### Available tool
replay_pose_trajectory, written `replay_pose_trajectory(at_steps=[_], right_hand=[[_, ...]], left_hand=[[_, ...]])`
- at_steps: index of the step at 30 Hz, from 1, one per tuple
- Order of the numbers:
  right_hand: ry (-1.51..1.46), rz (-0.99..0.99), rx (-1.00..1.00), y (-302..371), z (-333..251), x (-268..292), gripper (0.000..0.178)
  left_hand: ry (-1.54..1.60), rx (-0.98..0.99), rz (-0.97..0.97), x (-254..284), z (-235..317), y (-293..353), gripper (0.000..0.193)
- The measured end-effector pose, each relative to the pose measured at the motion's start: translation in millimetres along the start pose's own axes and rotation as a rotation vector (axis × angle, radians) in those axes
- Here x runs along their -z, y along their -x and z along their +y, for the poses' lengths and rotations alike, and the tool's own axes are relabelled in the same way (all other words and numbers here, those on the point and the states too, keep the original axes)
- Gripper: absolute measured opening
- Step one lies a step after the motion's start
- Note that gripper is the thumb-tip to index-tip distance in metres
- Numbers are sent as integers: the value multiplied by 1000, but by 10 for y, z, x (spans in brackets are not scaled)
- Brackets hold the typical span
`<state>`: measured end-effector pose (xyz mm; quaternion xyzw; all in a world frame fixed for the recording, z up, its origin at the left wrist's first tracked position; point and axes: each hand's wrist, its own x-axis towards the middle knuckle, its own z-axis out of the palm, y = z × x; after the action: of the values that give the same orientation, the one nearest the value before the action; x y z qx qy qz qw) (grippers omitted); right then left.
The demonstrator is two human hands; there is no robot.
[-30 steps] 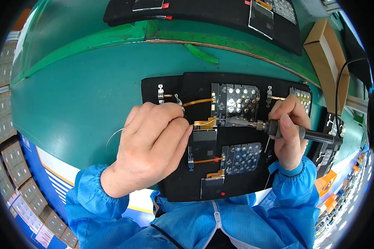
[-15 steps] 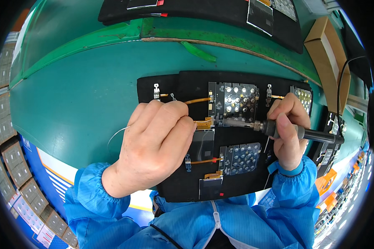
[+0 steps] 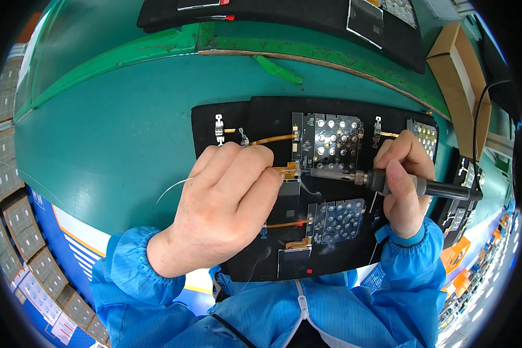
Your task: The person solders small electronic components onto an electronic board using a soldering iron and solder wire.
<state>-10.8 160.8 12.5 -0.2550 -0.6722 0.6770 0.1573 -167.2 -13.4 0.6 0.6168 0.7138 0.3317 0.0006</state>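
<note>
Over matte mat (image 3: 348,255), slender soldering iron (image 3: 377,180)

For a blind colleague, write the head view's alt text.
The right hand's grip holds a soldering iron, its tip at an orange connector by a circuit board; the left hand's grip holds thin wire. Smoke curls over the black mat.

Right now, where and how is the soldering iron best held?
Probably by the dark handle, from the right, as the right hand holds it: the handle extends rightward, while the metal barrel points left, its end beside smoke.
</note>
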Motion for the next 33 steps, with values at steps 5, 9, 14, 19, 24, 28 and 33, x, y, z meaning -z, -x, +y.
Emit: replay_pose_trajectory(at_steps=[5,9,14,19,24,28,33], right_hand=[[16,-1,-9,2,-9,9,17],[14,7,-21,1,-9,3,17],[32,-18,17,-9,-1,9,17],[9,-10,1,-10,-9,-7,18],[21,-8,21,-8,11,2,20],[30,16,-8,-7,1,-6,21],[20,3,8,1,12,5,22]], left_hand=[[21,-11,8,-20,-7,7,22],[34,-5,-1,-9,1,-1,22],[29,-11,-5,-14,13,-1,22],[45,5,-54,-1,32,-10,23],[50,27,2,-44,33,-3,27],[46,184,-96,43,79,-63,29],[94,205,-84,32,82,-66,26]])
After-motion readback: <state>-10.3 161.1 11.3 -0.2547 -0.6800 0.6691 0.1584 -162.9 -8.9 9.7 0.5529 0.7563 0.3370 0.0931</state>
